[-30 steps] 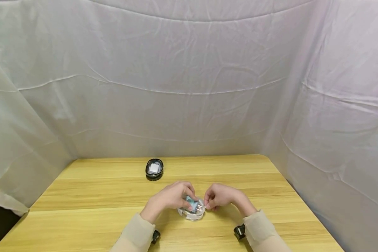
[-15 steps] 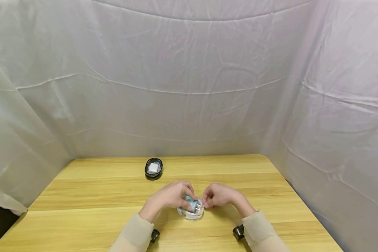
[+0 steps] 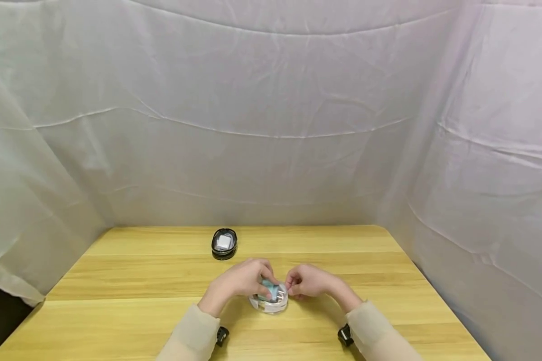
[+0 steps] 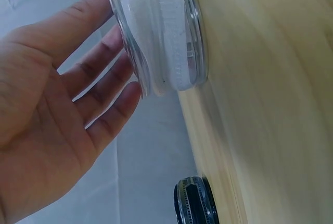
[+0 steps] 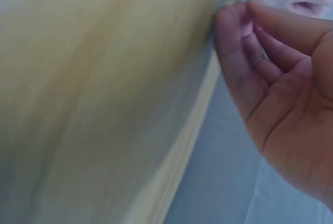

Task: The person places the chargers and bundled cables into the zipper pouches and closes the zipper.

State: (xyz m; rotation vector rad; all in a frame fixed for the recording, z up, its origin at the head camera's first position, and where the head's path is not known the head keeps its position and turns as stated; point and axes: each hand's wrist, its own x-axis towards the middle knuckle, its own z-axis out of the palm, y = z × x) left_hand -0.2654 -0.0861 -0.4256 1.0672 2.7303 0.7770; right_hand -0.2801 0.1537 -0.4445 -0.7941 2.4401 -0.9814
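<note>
An oval clear plastic case [image 3: 272, 308] lies on the table between both hands. Inside it show a light-blue piece [image 3: 273, 291], two short metal prongs and a pale coiled band, seen as white loops [image 4: 161, 36] in the left wrist view. My left hand [image 3: 241, 279] holds the case from its left, thumb on the near side and index finger on the far side, with the other fingertips along its rim. My right hand [image 3: 310, 280] pinches at the case's right edge, thumb against index finger; what lies between those fingertips is hidden.
Farther back, left of the middle, stands a black-rimmed oval case [image 3: 224, 243] with a white square block inside. The wooden table [image 3: 140, 286] ends at its back edge before grey cloth [image 3: 262, 165] that hangs behind and on both sides.
The clear case and my right hand have shifted slightly left across the table. My left hand keeps its hold; the black-rimmed case stays in place.
</note>
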